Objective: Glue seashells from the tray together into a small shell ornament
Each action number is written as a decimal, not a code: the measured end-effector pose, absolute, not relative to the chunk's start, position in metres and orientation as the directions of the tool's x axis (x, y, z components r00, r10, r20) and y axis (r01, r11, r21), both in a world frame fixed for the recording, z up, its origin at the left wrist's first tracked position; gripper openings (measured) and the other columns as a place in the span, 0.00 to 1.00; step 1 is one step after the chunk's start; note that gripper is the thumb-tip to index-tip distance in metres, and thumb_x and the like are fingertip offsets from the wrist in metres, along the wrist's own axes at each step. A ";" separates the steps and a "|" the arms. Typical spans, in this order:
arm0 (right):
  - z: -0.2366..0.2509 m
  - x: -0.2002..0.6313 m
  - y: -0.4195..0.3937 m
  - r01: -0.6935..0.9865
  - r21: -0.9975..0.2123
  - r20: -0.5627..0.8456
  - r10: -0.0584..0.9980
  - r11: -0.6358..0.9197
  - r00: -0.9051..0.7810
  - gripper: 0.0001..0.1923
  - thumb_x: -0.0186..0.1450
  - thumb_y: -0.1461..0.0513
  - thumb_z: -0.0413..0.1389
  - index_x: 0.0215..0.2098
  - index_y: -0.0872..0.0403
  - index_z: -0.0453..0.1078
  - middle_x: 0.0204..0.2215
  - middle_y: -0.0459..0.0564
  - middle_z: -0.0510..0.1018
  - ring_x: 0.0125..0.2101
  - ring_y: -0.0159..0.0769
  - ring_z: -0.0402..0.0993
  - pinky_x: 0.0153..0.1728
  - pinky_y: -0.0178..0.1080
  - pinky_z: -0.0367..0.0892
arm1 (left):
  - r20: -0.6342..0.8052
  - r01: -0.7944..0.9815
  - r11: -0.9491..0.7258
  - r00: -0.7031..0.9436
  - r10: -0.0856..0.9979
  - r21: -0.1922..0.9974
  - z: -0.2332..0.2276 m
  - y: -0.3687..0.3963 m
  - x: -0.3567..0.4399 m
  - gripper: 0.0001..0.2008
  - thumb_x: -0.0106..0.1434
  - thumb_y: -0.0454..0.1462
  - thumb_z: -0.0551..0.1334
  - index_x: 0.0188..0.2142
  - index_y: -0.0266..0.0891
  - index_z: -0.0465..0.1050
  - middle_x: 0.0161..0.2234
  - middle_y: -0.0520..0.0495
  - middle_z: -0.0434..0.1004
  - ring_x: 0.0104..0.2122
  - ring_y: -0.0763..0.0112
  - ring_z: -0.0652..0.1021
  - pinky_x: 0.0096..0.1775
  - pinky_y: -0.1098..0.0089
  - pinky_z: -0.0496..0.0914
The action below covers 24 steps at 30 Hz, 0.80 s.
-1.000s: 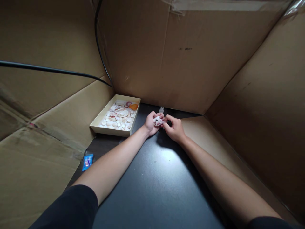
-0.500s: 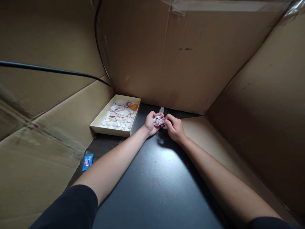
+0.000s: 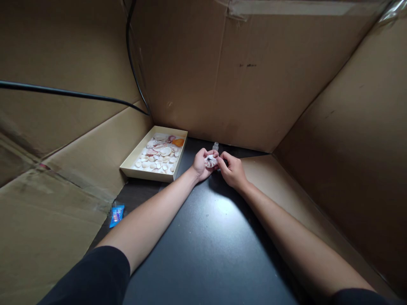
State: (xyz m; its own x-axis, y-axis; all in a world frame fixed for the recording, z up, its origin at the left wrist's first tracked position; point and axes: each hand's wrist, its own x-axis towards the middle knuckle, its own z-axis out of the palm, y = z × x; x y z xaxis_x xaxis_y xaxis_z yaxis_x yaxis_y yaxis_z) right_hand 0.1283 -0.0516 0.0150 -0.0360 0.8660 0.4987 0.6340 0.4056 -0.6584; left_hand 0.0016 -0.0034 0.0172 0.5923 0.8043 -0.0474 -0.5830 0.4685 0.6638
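Head view shows a small ribbed scallop shell, white with reddish-brown markings (image 3: 210,161), held up just above the black tabletop (image 3: 203,237) near the far cardboard wall (image 3: 254,84). The left hand (image 3: 201,163) cups this shell, fingers curled round its edge in a firm hold, while the right hand (image 3: 232,169) comes in from the other side with its fingertips pinched together and touching the shell's right edge; whether those fingertips hold something tiny of their own is too small to tell. A dark spot sits on the shell's face, but what it is cannot be made out. Just behind the hands stands a small clear bottle with a pale cap (image 3: 216,146), upright on the table and apart from both hands. To the left lies a shallow cream rectangular tray (image 3: 149,173) filled with many loose shells, mostly white and pink, plus one orange piece (image 3: 178,142) at its far corner. As a judgement, the work on this one shell is in mid-course: it is out of the tray and being handled with both hands, not yet set down, and the heap in the tray looks untouched. Nearer the person, a small blue wrapper (image 3: 117,215) lies at the table's left edge, and a black cable (image 3: 63,93) runs along the left cardboard panel.
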 end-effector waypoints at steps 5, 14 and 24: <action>0.015 0.129 -0.052 0.637 -0.647 0.479 0.874 0.418 -0.086 0.15 0.63 0.56 0.49 0.24 0.55 0.66 0.20 0.44 0.70 0.22 0.28 0.62 0.28 0.31 0.56 | -0.047 -0.587 0.471 0.592 0.804 0.659 0.015 -0.001 0.001 0.07 0.53 0.35 0.48 0.21 0.36 0.60 0.20 0.48 0.59 0.18 0.73 0.66 0.19 0.75 0.62; 0.014 0.129 -0.051 0.667 -0.631 0.468 0.880 0.396 -0.080 0.14 0.63 0.56 0.49 0.25 0.55 0.67 0.20 0.44 0.71 0.23 0.29 0.63 0.28 0.32 0.56 | -0.077 -0.571 0.478 0.586 0.807 0.667 0.019 -0.005 0.002 0.08 0.54 0.35 0.48 0.21 0.37 0.59 0.19 0.49 0.58 0.17 0.74 0.64 0.18 0.75 0.61; 0.016 0.128 -0.052 0.674 -0.626 0.479 0.875 0.391 -0.063 0.14 0.64 0.56 0.49 0.25 0.55 0.66 0.21 0.44 0.71 0.23 0.29 0.63 0.28 0.32 0.55 | -0.067 -0.575 0.471 0.585 0.808 0.669 0.019 -0.005 0.002 0.08 0.54 0.35 0.48 0.21 0.37 0.59 0.19 0.48 0.58 0.17 0.73 0.64 0.18 0.75 0.61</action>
State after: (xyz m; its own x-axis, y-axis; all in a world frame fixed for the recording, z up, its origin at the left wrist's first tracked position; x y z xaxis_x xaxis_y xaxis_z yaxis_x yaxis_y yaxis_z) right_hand 0.1278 -0.0523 0.0162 -0.0627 0.8753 0.4794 0.6743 0.3913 -0.6262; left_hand 0.0021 -0.0049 0.0195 0.5846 0.8085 -0.0673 -0.5746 0.4712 0.6692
